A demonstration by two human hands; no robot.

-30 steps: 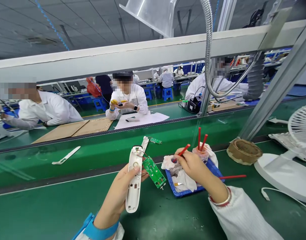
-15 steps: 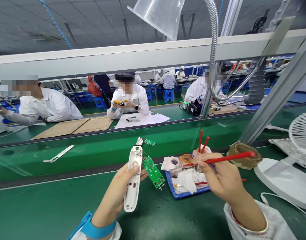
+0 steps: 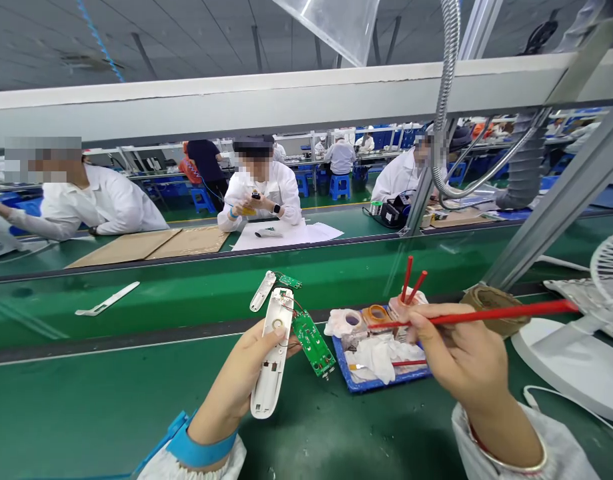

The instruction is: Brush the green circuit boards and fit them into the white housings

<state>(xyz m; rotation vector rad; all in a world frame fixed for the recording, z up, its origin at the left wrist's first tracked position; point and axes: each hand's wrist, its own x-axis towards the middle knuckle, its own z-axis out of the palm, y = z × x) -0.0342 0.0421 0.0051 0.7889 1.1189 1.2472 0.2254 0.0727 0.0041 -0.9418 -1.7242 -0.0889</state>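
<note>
My left hand [image 3: 239,363] grips a long white plastic housing [image 3: 267,390], thumb on its open inner face. A green circuit board [image 3: 313,343] hangs by wires at its right side. Just past its top end are a smaller white plastic piece [image 3: 263,291] and a small green board [image 3: 290,281]. My right hand [image 3: 466,360] pinches a red-handled brush [image 3: 516,311], held nearly level over a blue tray [image 3: 369,387]. Its tip points left and its bristles are not clear. In the tray lie white wipes [image 3: 379,360] and another red-handled brush [image 3: 403,364].
Tape rolls [image 3: 376,313] and upright red sticks [image 3: 407,277] stand at the tray's back. To the right are a brown tape roll [image 3: 496,308] and a white fan [image 3: 561,347]. A white strip [image 3: 109,299] lies on the green belt [image 3: 176,300]. Co-workers sit beyond.
The housing has tilted slightly, and the small white piece now shows to the left of its top end. My right hand has moved a little right, with more of the brush handle showing.
</note>
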